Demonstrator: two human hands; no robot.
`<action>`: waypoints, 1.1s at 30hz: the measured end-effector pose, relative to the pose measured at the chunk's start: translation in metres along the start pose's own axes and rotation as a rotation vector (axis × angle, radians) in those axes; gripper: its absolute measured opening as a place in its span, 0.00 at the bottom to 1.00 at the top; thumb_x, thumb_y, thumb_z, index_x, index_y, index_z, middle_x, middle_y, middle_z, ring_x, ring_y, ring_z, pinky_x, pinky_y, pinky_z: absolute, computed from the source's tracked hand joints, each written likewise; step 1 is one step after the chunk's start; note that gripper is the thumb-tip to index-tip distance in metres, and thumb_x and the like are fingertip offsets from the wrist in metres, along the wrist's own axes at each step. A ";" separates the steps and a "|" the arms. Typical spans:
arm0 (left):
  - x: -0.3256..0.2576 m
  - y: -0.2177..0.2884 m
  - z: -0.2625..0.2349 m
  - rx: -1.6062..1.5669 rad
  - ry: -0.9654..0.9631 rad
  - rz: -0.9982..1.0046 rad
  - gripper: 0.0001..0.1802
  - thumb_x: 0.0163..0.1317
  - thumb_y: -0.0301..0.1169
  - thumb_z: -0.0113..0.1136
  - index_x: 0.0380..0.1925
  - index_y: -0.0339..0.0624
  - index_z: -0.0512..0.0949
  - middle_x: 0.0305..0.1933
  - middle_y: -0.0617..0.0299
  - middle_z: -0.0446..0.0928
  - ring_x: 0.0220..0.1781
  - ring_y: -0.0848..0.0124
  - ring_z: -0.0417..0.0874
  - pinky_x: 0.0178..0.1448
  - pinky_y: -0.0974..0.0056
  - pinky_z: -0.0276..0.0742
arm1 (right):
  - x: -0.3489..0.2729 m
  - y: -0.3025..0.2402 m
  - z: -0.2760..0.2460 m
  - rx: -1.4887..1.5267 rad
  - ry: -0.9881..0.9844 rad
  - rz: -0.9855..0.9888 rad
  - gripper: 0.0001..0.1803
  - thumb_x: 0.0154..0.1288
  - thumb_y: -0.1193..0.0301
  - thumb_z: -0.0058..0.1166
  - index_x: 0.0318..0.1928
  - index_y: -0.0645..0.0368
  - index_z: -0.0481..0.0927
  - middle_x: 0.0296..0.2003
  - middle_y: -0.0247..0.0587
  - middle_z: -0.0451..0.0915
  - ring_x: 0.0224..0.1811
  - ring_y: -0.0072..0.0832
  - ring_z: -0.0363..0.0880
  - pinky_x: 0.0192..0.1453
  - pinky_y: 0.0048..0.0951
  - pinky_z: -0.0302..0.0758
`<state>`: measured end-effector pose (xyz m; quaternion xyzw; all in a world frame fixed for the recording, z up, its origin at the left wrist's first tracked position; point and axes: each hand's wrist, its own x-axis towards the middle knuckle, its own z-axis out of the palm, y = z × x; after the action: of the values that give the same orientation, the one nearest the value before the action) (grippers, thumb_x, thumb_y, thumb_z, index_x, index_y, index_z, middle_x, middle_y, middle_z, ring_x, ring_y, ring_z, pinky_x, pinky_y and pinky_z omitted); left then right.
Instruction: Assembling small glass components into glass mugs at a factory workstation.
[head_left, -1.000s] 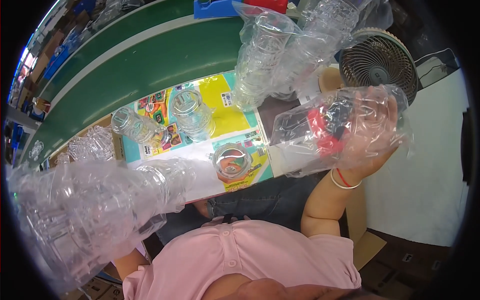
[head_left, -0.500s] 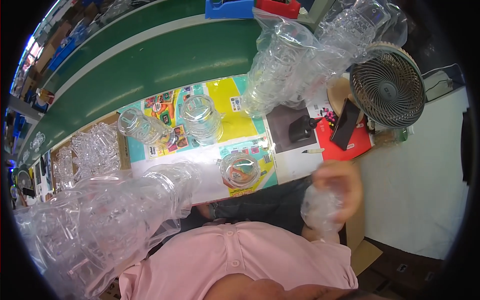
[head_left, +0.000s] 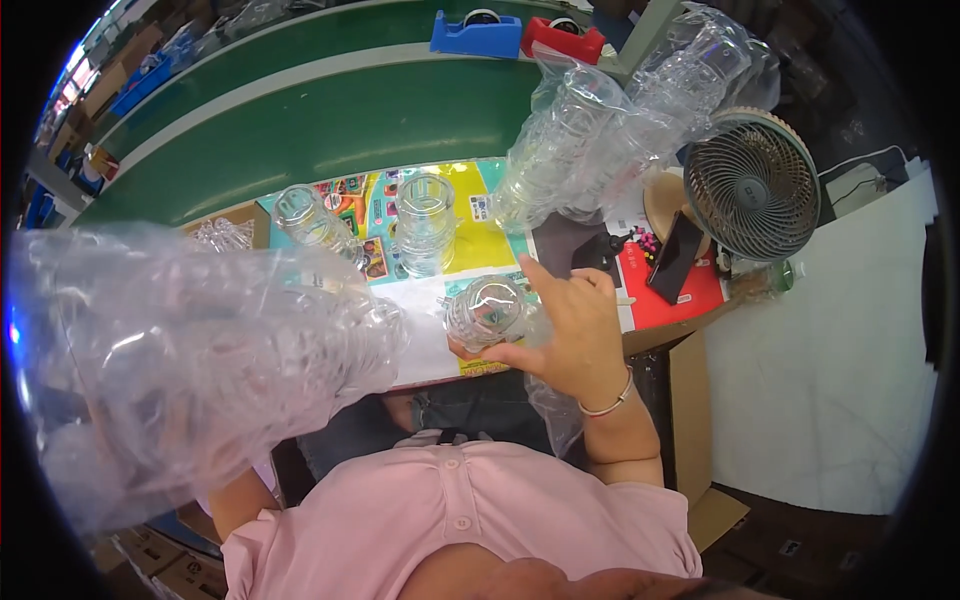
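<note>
My right hand (head_left: 575, 335) is beside a clear ribbed cup (head_left: 487, 312), its index finger and thumb spread toward the cup. Its other fingers curl in. A thin clear plastic bag (head_left: 557, 412) shows within this hand and hangs below it. On the left, a large clear bag (head_left: 200, 350) of stacked clear cups is raised over the table edge. My left forearm (head_left: 243, 500) goes up behind it; the bag hides my left hand. Two stacks of clear cups stand farther back, a tilted stack (head_left: 312, 218) and an upright stack (head_left: 425, 225).
More bagged cups (head_left: 570, 140) lie at the back right, near a round fan (head_left: 750, 190). A dark phone (head_left: 676, 258) rests on the red sheet. Blue (head_left: 477, 35) and red (head_left: 563, 40) tape dispensers stand at the back. A carton (head_left: 262, 226) is partly hidden at left.
My right hand has come left and forward from the table's right edge to the cup, with the plastic bag. The large bag at left has risen and now covers more of the carton.
</note>
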<state>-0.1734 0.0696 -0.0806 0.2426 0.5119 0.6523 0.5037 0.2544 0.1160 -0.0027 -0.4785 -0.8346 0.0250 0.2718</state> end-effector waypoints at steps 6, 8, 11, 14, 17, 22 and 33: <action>-0.041 0.085 0.102 0.357 -0.395 0.746 0.43 0.54 0.62 0.48 0.57 0.35 0.63 0.61 0.51 0.63 0.64 0.57 0.63 0.66 0.51 0.57 | -0.003 -0.003 0.005 0.121 0.018 0.109 0.25 0.38 0.58 0.67 0.39 0.55 0.80 0.31 0.38 0.79 0.34 0.36 0.74 0.44 0.32 0.66; -0.044 0.101 0.111 0.144 -0.407 0.603 0.50 0.48 0.63 0.55 0.61 0.36 0.56 0.59 0.50 0.62 0.62 0.58 0.64 0.67 0.56 0.55 | 0.000 -0.007 -0.002 0.158 0.020 0.132 0.26 0.37 0.59 0.68 0.39 0.56 0.80 0.32 0.38 0.80 0.34 0.36 0.74 0.41 0.32 0.68; -0.066 0.129 0.147 0.187 -0.489 0.707 0.53 0.46 0.67 0.54 0.61 0.36 0.55 0.61 0.49 0.61 0.64 0.58 0.61 0.67 0.55 0.53 | 0.001 0.004 0.003 0.121 0.041 0.149 0.27 0.37 0.58 0.68 0.40 0.57 0.79 0.32 0.41 0.80 0.34 0.37 0.74 0.41 0.32 0.69; -0.068 0.143 0.163 0.147 -0.599 0.807 0.52 0.46 0.61 0.58 0.61 0.33 0.54 0.61 0.46 0.61 0.63 0.60 0.64 0.65 0.56 0.60 | 0.005 0.012 0.006 0.119 0.019 0.233 0.28 0.38 0.58 0.68 0.41 0.58 0.78 0.30 0.43 0.80 0.35 0.38 0.76 0.43 0.33 0.70; -0.088 0.158 0.179 0.309 -0.706 0.748 0.52 0.43 0.56 0.66 0.61 0.36 0.55 0.63 0.50 0.59 0.65 0.64 0.59 0.66 0.60 0.54 | 0.006 0.008 -0.004 0.120 -0.012 0.300 0.29 0.38 0.58 0.69 0.41 0.59 0.77 0.31 0.44 0.80 0.37 0.39 0.77 0.45 0.34 0.70; -0.084 0.177 0.196 -0.002 -0.689 0.909 0.12 0.60 0.26 0.54 0.43 0.33 0.73 0.50 0.51 0.74 0.54 0.67 0.73 0.60 0.63 0.65 | 0.002 -0.007 -0.030 0.070 0.218 0.146 0.26 0.39 0.60 0.69 0.40 0.59 0.77 0.32 0.44 0.78 0.34 0.38 0.76 0.45 0.33 0.70; -0.087 0.212 0.073 0.332 -0.185 1.233 0.23 0.54 0.41 0.53 0.45 0.35 0.75 0.35 0.58 0.76 0.25 0.80 0.73 0.22 0.74 0.65 | 0.026 -0.068 -0.075 0.950 0.343 -0.103 0.08 0.51 0.80 0.48 0.34 0.61 0.68 0.46 0.46 0.69 0.28 0.18 0.68 0.30 0.18 0.70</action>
<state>-0.1661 0.0284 0.1562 0.6222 0.3271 0.7104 0.0345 0.2270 0.0841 0.0928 -0.2576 -0.6969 0.3094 0.5935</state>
